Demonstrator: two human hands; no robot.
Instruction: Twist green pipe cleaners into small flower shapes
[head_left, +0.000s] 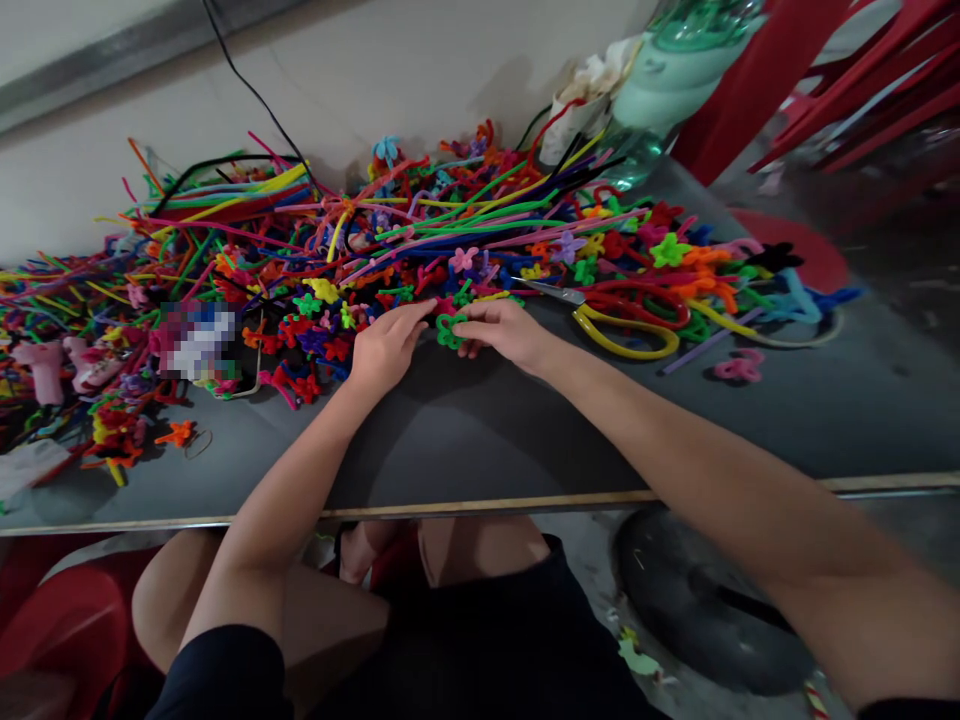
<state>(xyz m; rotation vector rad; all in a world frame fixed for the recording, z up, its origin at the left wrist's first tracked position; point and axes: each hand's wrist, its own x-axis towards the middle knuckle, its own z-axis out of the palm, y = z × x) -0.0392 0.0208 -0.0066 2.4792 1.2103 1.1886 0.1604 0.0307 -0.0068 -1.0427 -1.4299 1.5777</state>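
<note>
A small green pipe-cleaner flower [449,331] with looped petals is pinched between the thumb and fingers of my right hand [506,330], just above the dark table. To its left, my left hand [386,345] has its fingers stretched towards the flower, apart from it. Those fingertips are close to a magenta pipe-cleaner piece [444,304] at the edge of the pile; whether they touch it I cannot tell. Scissors [626,318] with yellow and red handles lie right of my right hand, their blades pointing into the pile.
A heap of colourful pipe cleaners and finished flowers [315,250] runs along the wall. A green plastic bottle [660,90] and a white cup [570,125] stand behind it. A pink looped piece [739,366] lies at the right, an orange flower [178,433] at the left.
</note>
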